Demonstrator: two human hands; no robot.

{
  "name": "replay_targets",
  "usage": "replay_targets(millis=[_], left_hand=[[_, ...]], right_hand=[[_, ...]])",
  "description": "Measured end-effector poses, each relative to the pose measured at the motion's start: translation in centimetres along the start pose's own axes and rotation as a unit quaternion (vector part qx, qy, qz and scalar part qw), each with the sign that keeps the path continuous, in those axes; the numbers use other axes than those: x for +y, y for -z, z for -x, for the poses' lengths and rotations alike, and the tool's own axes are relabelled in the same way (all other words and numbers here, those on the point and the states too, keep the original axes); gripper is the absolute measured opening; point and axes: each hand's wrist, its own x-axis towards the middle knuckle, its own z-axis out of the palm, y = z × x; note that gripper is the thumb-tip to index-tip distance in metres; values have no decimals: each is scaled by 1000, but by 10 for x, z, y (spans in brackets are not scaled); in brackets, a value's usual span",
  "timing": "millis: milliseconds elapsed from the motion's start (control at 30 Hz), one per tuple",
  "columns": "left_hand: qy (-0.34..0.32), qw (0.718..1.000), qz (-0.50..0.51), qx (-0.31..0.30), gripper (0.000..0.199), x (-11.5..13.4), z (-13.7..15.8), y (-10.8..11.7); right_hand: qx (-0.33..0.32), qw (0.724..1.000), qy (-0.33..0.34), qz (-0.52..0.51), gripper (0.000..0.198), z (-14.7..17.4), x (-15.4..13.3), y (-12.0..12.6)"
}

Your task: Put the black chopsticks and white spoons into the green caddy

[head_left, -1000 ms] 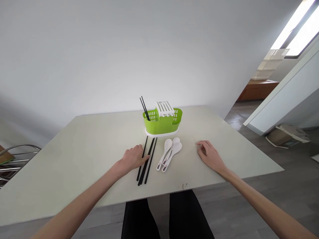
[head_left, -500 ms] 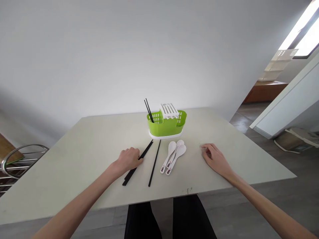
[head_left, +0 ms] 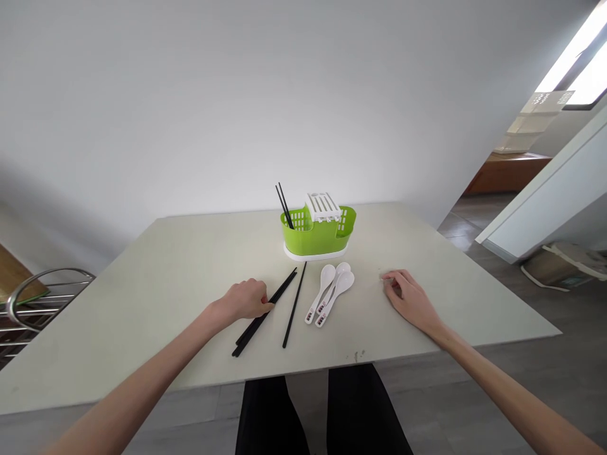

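Note:
My left hand point(head_left: 248, 299) is closed around the middle of a pair of black chopsticks point(head_left: 258, 321), which lie slanted on the table. A single black chopstick point(head_left: 294, 306) lies to the right of that pair. Beside it rest three white spoons point(head_left: 329, 292) with labels on their handles, bowls pointing away from me. Further right, my right hand point(head_left: 411, 303) rests on the tabletop with loosely bent fingers, thumb and fingertips apart, holding nothing. Behind the spoons stands a green utensil holder point(head_left: 310, 241) with a white slotted top; two black chopsticks point(head_left: 285, 208) lean in its left compartment.
The pale table point(head_left: 190, 253) reaches back to a grey-white wall point(head_left: 284, 107). A metal rack point(head_left: 42, 300) stands past the left edge. On the floor at right is a bin-like container point(head_left: 564, 265). My legs are below the front edge.
The pair of chopsticks in my left hand has shifted slightly, its far tips swinging a little right. My right hand stays in place. The view has tilted slightly.

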Motion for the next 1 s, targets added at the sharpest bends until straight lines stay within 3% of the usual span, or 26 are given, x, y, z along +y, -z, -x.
replay_targets(millis=[333,500,667,767,833,900,1000], left_hand=[[-59,990,127,-35,50,-26,-5,-6],[-75,970,224,-55,52,-44,2,5],[-49,956,291,0,52,-55,20,19],[-44,929,365,39,53,-56,28,20],[-42,894,443,47,53,-55,29,16],[-33,846,530,41,56,-51,27,11],[-5,786,616,57,54,-41,21,2]], right_hand=[[-1,1000,2,-5,26,0,-1,1],[-2,1000,-8,-15,28,0,1,1],[15,993,-68,-96,33,-1,-1,7],[32,984,-91,-149,34,2,-28,16],[-3,982,-66,-180,32,6,-61,22],[-76,970,-25,-230,30,9,-102,26],[-236,924,18,-300,31,12,-160,21]])
